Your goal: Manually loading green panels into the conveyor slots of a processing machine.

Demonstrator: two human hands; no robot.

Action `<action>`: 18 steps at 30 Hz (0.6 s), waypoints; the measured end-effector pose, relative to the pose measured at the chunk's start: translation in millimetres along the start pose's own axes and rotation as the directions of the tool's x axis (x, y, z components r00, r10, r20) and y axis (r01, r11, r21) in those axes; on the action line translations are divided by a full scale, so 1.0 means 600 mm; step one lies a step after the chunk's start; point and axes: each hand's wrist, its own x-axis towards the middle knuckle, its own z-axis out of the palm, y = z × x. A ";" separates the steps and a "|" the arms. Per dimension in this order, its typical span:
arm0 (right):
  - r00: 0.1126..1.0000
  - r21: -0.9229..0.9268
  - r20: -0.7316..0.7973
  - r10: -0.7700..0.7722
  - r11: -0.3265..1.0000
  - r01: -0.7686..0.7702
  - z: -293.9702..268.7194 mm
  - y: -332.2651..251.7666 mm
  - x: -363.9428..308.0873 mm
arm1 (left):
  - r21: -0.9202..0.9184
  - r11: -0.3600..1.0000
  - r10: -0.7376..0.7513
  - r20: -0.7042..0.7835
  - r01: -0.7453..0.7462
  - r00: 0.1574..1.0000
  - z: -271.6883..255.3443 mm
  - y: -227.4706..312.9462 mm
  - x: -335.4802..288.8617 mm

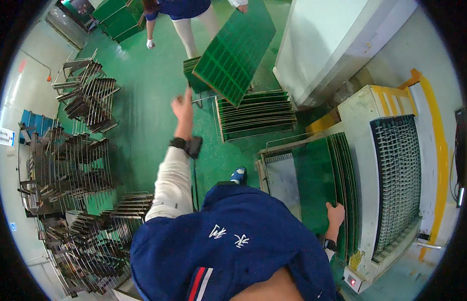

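Observation:
My left hand (182, 108) is stretched out ahead over the floor, with one finger extended and the others loosely bent; nothing shows in it. At the right, the fingers of my right hand (336, 214) are closed on the edge of a green circuit board panel (316, 173). That panel stands in a rack (264, 173) with several more green panels (344, 165) upright beside it. A co-worker's hand (240, 6) holds up a large green gridded panel (238, 50), tilted, above another rack of green panels (256, 118) in front of me.
Metal racks (73, 160) crowd the left side. A conveyor machine with a roller bed (400, 180) stands close at the right. A tall white cabinet (318, 45) is at the far right. The co-worker (185, 10) stands ahead; green stacks (120, 20) sit farther back.

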 end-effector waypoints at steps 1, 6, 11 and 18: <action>0.999 0.005 0.043 -0.028 1.000 0.027 -0.010 -0.013 0.002 | -0.012 0.969 0.243 -0.120 -0.247 0.962 -0.016 0.014 0.061; 0.979 -0.013 0.187 0.077 0.997 -0.076 -0.061 -0.066 -0.022 | 0.166 0.832 0.503 0.179 -0.530 0.846 -0.016 0.266 0.131; 0.999 -0.083 0.013 0.046 0.996 -0.045 -0.008 -0.015 -0.003 | 0.330 0.788 0.293 0.541 -0.519 0.788 0.081 0.317 0.173; 0.989 -0.092 0.121 0.087 0.993 -0.076 -0.052 -0.065 -0.021 | 0.422 0.717 0.192 0.646 -0.555 0.739 0.174 0.255 0.310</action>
